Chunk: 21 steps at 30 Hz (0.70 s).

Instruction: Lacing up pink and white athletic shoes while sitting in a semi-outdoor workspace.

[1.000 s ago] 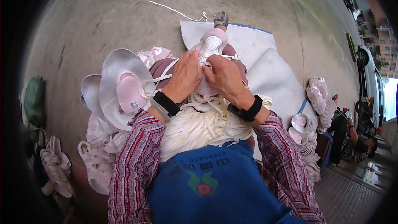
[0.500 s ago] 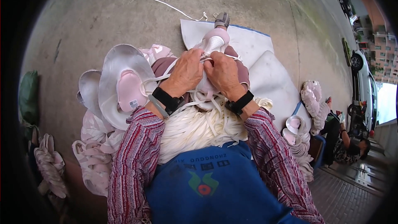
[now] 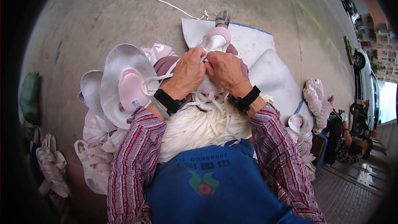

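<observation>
A pink and white shoe upper (image 3: 217,41) lies in front of me, its perforated white tongue pointing away. Over its lacing area my left hand (image 3: 188,69) and my right hand (image 3: 227,71) meet, fingertips nearly touching. Both are closed in a pinch on white shoelace (image 3: 204,58); the exact grip is partly hidden by the fingers. Below the wrists, a thick heap of cream-white laces (image 3: 203,128) rests on my lap against the blue apron (image 3: 199,182). A white lace strand (image 3: 166,76) runs left from beside my left hand.
Left of my hands sits a silvery piece with a pink insole-shaped part (image 3: 133,87), above more pink uppers (image 3: 95,157). A white sheet (image 3: 269,72) spreads beneath and to the right. Bundled uppers (image 3: 314,95) lie farther right, near a seated person (image 3: 350,145). A loose lace (image 3: 170,6) trails on the concrete.
My right hand has turned slightly, its fingers drawn nearer to the left hand's fingertips. The lace piece that showed right of my right hand is out of sight. The view has shifted a little.
</observation>
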Motion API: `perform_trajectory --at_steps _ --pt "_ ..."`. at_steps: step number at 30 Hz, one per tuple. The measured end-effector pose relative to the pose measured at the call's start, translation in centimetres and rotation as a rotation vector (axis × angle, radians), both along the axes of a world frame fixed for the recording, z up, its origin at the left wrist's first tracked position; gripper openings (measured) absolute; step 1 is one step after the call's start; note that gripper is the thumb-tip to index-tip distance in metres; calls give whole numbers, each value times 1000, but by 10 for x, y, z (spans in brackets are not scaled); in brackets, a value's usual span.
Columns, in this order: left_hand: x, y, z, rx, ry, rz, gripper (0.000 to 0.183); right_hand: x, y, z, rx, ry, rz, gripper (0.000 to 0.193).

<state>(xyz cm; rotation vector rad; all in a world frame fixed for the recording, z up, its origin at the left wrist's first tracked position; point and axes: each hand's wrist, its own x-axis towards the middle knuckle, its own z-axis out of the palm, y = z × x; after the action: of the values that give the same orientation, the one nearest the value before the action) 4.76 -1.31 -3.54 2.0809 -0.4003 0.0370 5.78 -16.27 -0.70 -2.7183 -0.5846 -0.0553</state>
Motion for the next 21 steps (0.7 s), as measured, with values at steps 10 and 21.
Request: perform_trajectory --at_steps 10,21 --pt "-26 26 38 -101 415 -77 30 -72 -45 123 852 939 175 20" --pt "-27 -21 56 -714 1197 -102 32 -130 -30 124 939 1123 403 20"
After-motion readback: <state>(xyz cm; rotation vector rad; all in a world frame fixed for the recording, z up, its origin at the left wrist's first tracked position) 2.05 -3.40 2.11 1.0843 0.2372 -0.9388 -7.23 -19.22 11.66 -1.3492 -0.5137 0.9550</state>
